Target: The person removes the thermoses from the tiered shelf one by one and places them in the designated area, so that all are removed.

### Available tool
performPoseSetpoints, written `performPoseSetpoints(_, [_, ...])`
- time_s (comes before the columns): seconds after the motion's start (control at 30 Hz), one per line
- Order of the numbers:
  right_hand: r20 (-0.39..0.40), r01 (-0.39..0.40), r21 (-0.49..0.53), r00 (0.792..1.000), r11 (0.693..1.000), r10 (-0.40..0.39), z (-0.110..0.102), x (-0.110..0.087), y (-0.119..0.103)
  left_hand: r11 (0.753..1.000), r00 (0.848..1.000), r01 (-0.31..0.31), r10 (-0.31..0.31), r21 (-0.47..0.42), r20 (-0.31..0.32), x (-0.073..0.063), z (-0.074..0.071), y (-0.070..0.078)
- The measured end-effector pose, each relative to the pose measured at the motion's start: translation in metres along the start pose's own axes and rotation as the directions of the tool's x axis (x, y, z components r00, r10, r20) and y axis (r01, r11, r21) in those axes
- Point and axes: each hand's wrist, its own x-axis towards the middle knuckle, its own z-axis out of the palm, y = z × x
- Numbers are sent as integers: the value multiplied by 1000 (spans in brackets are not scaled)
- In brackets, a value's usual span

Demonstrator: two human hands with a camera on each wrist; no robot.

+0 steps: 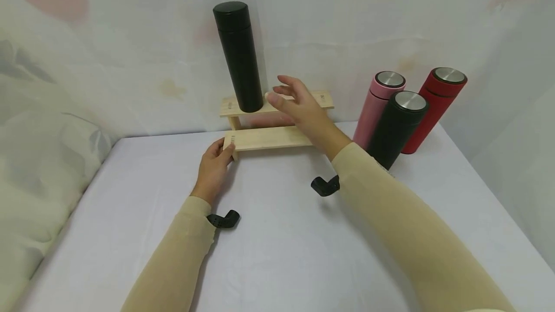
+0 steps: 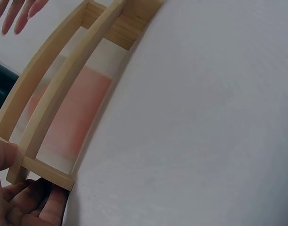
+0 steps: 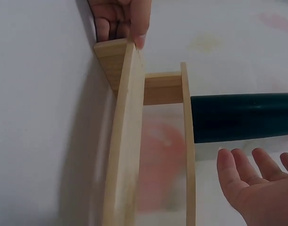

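Note:
A two-tier wooden stand [image 1: 273, 139] is at the back of the table, against the cloth backdrop. On the left part of its upper board a dark flask [image 1: 240, 57] stands upright; both wrist views give it a deep green tint. My left hand [image 1: 213, 170] grips the left end of the lower board, thumb on top and the other fingers beneath, as the left wrist view also shows. My right hand [image 1: 305, 112] hovers over the stand just right of the flask. In the right wrist view its fingers [image 3: 264, 165] are loosely spread, apart from the flask and holding nothing.
Three flasks stand close together at the back right: a pink one [image 1: 374, 105], a dark one with a silver lid top [image 1: 396, 126] and a red one [image 1: 435, 110]. White cloth covers the table [image 1: 277, 235]. Pale patterned fabric [image 1: 43, 172] hangs along the left side.

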Motion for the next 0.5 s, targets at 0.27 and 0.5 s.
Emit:
performPoseSetpoints(0.27, [5, -50, -130, 999, 990, 52, 9, 28, -9, 999, 999, -35, 35, -23, 2, -1, 2, 0])
performPoseSetpoints(0.5, [-1, -51, -199, 999, 979, 52, 18, 49, -11, 1000, 1000, -27, 27, -6, -4, -1, 1, 0])
